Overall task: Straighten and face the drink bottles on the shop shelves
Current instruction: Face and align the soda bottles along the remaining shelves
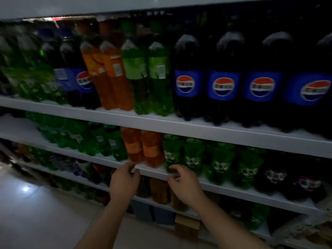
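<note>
I read my left hand [124, 182] and right hand [185, 183] raised side by side before the front edge of the middle shelf [233, 190]. Each grip is loosely curved, fairly wide, holding nothing. Two orange bottles [152, 150] stand on that shelf at 12 o'clock from the left hand. Green bottles [194, 155] stand at 12 to 2 o'clock from the right hand.

Person, two limbs in view. Left hand [124, 183]: bare, slender fingers [129, 166], rounded knuckles. Right hand [186, 185]: bare, same build. Left forearm [100, 221] and right forearm [226, 223]: both bare and smooth to the picture's lower edge. Dim light and blur hide nails and finer detail.
</note>
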